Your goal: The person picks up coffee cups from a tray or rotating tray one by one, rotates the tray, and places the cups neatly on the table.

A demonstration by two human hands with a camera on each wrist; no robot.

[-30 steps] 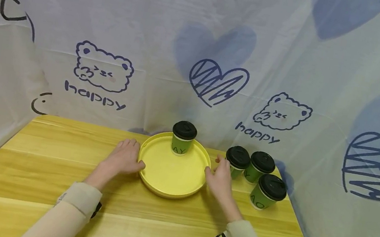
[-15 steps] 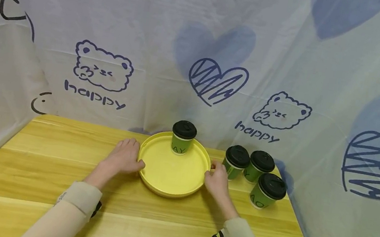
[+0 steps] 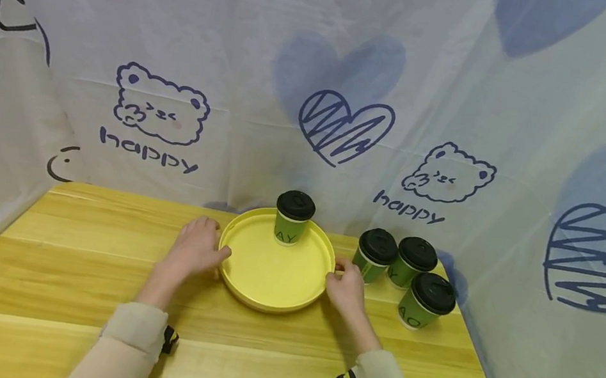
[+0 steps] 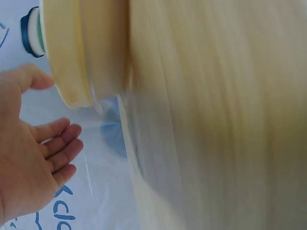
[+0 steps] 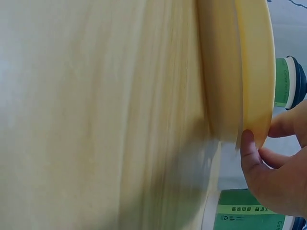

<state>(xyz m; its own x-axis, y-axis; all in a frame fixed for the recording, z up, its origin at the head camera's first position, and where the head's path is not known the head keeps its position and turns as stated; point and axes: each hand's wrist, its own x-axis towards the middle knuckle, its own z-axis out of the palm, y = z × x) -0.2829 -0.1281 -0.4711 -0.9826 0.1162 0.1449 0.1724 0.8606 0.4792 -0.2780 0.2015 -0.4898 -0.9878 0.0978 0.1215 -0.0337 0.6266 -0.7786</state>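
A round yellow tray (image 3: 273, 278) with a raised rim sits on the wooden table, and a green paper cup (image 3: 289, 229) with a black lid stands upright near its back edge. My right hand (image 3: 347, 289) pinches the tray's right rim; the right wrist view shows its fingers (image 5: 248, 141) on both sides of that edge. On the other side, my left hand (image 3: 196, 248) is beside the left rim. In the left wrist view its fingers (image 4: 62, 148) are loosely bent and apart from the tray, with the thumb close to the rim.
Three more lidded green cups, a left one (image 3: 375, 254), a back one (image 3: 413, 263) and a front one (image 3: 427, 301), stand close together right of the tray, near my right hand. A printed cloth (image 3: 260, 80) hangs behind the wooden table (image 3: 232, 360).
My right hand has come in from beside the nearest cup and taken hold of the tray's rim. My left wrist has turned and its forearm has shifted right. The tray and cups stay put.
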